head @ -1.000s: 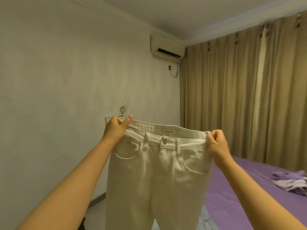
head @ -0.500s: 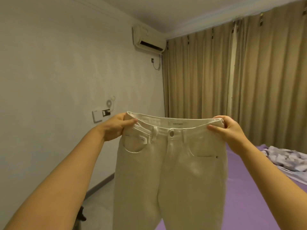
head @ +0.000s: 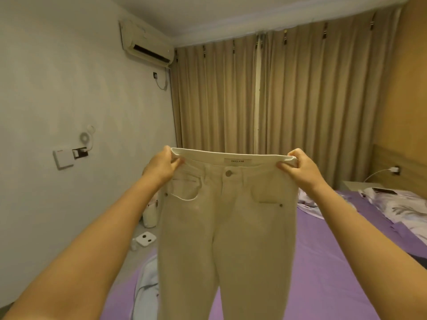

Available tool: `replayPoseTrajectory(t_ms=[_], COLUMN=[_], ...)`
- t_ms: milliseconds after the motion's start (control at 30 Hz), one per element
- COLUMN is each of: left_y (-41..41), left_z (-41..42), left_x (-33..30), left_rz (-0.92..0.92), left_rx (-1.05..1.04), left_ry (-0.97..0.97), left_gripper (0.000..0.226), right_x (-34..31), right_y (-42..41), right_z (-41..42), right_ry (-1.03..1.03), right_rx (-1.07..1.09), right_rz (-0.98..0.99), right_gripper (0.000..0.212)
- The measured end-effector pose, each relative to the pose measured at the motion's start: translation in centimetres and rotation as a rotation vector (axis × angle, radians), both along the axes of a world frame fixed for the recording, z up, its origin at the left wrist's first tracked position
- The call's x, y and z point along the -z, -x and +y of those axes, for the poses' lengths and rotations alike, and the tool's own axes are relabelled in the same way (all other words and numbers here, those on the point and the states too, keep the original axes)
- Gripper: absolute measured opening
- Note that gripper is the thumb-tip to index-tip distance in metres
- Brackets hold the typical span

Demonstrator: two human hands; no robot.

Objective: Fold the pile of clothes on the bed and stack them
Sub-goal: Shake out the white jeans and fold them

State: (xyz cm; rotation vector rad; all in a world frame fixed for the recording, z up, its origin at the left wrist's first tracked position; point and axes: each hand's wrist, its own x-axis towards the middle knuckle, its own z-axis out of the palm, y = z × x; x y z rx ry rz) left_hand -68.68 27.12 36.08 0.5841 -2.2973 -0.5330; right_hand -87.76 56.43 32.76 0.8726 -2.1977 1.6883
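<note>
A pair of white jeans (head: 227, 227) hangs upright in the air in front of me, front side facing me, waistband stretched flat. My left hand (head: 161, 168) pinches the left end of the waistband. My right hand (head: 298, 168) pinches the right end. The legs drop down past the bottom of the view, over the purple bed (head: 323, 262). A pale blue garment (head: 146, 285) lies on the bed's left edge, partly hidden behind the jeans.
A patterned quilt (head: 397, 211) lies bunched at the right of the bed, with a phone (head: 384, 191) on it near a bedside table. Beige curtains (head: 277, 100) close the far wall. White items (head: 145, 239) sit on the floor at left.
My view has swung right and down, showing more of the bed. Both hands have kept the waistband and pulled it out straighter and level.
</note>
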Motion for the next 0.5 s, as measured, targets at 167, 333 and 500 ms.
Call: replayPoseTrajectory(t_ms=[167, 333, 500], left_y=[4.8, 9.3, 12.6], left_z=[7.6, 16.1, 24.5], left_x=[0.0, 0.0, 1.3], left_rz=[0.127, 0.301, 0.351], left_rx=[0.009, 0.187, 0.447], left_ry=[-0.031, -0.415, -0.661], left_gripper=[0.029, 0.027, 0.043], right_x=[-1.7, -3.8, -3.7], right_y=[1.0, -0.4, -1.4], right_z=[5.6, 8.7, 10.2], right_ry=[0.142, 0.295, 0.253], right_rx=[0.076, -0.182, -0.285], right_rz=[-0.192, -0.455, -0.437], right_gripper=[0.024, 0.017, 0.012])
